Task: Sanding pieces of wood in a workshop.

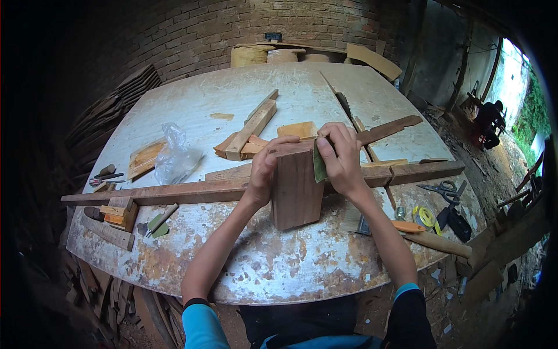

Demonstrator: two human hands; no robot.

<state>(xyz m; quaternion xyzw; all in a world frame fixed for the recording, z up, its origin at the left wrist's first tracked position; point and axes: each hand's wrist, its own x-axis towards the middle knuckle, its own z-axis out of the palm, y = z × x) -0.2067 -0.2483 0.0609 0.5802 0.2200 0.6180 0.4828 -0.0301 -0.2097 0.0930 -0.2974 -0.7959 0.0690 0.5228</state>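
Observation:
A reddish-brown wooden block point(297, 189) stands upright near the middle of the worn table. My left hand point(266, 168) grips its upper left side, fingers over the top edge. In my right hand point(342, 157) is a folded piece of green sandpaper point(320, 165), pressed to the block's upper right edge. Behind both lies a long wooden beam point(187, 193) across the table. A pale wood piece point(297, 130) lies just beyond the block's top. Under my right forearm are an orange handle point(408, 226) and a wooden tool handle point(440, 244).
A saw blade point(343, 104) rises from a slot in the table point(196, 91). At right lie scissors point(447, 190) and a tape measure point(423, 217). A plastic bag point(176, 159) and small wood blocks point(120, 213) are at left. A person point(490, 122) sits far right.

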